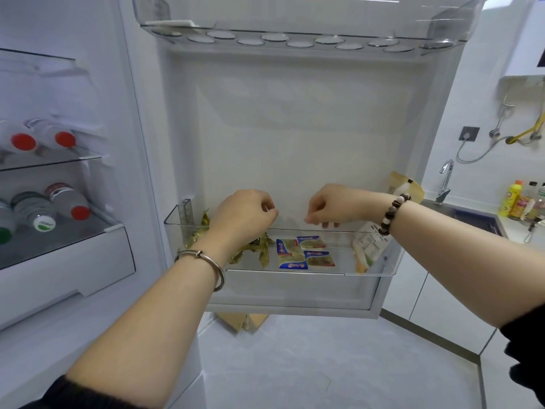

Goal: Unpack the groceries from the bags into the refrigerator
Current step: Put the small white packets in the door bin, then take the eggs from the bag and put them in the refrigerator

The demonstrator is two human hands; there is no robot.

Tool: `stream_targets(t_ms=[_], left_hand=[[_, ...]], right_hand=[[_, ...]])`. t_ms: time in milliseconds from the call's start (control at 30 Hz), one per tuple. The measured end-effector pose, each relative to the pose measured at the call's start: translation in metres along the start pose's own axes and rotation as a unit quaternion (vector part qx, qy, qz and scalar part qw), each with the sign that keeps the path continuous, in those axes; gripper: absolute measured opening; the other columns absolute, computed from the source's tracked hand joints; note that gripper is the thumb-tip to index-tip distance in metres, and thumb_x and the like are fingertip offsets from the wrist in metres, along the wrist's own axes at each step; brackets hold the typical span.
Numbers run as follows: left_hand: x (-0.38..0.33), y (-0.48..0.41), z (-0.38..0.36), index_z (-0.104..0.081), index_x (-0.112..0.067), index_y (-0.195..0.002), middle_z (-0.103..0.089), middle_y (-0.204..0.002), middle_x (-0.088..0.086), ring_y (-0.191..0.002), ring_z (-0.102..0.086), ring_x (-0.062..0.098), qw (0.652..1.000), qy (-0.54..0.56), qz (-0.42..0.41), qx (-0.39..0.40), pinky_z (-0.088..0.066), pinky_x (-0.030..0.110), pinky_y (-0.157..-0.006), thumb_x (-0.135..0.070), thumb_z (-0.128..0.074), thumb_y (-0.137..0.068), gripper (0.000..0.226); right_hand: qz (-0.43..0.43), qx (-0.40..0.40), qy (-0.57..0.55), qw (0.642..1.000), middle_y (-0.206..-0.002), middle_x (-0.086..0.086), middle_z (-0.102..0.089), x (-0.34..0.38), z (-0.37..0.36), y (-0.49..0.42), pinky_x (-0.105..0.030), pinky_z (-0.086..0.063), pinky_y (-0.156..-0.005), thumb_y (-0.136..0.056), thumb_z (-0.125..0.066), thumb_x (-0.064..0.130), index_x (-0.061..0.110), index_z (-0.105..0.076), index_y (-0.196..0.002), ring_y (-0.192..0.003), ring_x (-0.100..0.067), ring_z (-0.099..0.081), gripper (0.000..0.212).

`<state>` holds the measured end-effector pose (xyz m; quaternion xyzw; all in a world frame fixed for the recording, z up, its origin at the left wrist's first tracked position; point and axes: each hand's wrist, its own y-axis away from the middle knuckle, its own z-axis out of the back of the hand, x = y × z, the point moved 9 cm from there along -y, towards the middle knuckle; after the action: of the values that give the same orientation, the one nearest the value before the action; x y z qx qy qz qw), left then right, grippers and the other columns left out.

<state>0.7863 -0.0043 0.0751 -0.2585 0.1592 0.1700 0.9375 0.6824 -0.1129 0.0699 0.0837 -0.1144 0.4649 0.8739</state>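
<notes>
My left hand [241, 216] and my right hand [336, 205] hover side by side just above the clear door bin [295, 271] of the open refrigerator door. Both have curled fingers, thumb tips against forefingers, and nothing shows in either. Three small blue and green packets [298, 252] lie flat in the middle of the bin. Several yellow-green wrapped packets [262, 253] sit at its left, partly hidden under my left wrist. A white printed pouch [368, 246] leans in the bin's right end.
Bottles with red caps [23, 141] lie on the refrigerator shelves at left, more bottles [67, 202] below them. An egg tray [295, 39] sits high on the door. A brown paper bag [241, 321] lies on the floor under the door. A sink counter [472, 214] stands at right.
</notes>
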Motion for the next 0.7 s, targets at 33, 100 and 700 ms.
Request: stream_targets(t_ms=[33, 100, 700], left_hand=[[-0.001, 0.001, 0.001, -0.067, -0.022, -0.103, -0.067, -0.101, -0.004, -0.09, -0.058, 0.016, 1.0, -0.013, -0.004, -0.009, -0.05, 0.03, -0.075, -0.033, -0.048, -0.091, 0.025], [-0.006, 0.003, 0.006, -0.066, -0.02, -0.107, -0.066, -0.106, -0.002, -0.094, -0.058, 0.019, 0.997, -0.05, -0.022, -0.047, -0.047, 0.029, -0.074, -0.03, -0.045, -0.093, 0.027], [-0.224, 0.035, -0.026, -0.007, -0.022, -0.15, 0.004, -0.158, 0.011, -0.145, 0.009, 0.029, 0.935, -0.028, -0.301, -0.183, 0.005, 0.051, -0.114, -0.041, -0.041, -0.091, 0.071]], right_hand=[[0.007, -0.053, 0.007, 0.999, -0.085, 0.005, -0.064, 0.002, 0.008, 0.004, -0.025, -0.048, -0.071, -0.09, -0.059, 0.032, 0.015, -0.066, -0.091, -0.082, -0.013, -0.06, 0.019], [0.023, -0.151, 0.036, 0.988, -0.1, 0.004, -0.06, 0.006, 0.022, 0.017, -0.027, -0.043, -0.079, -0.091, -0.056, 0.033, 0.019, -0.064, -0.099, -0.096, -0.015, -0.055, 0.018], [-0.12, -0.49, 0.281, 0.816, -0.151, -0.018, -0.026, -0.073, 0.081, 0.231, -0.048, -0.006, -0.115, -0.088, -0.036, 0.041, 0.008, -0.034, -0.14, -0.141, -0.031, -0.014, 0.062]])
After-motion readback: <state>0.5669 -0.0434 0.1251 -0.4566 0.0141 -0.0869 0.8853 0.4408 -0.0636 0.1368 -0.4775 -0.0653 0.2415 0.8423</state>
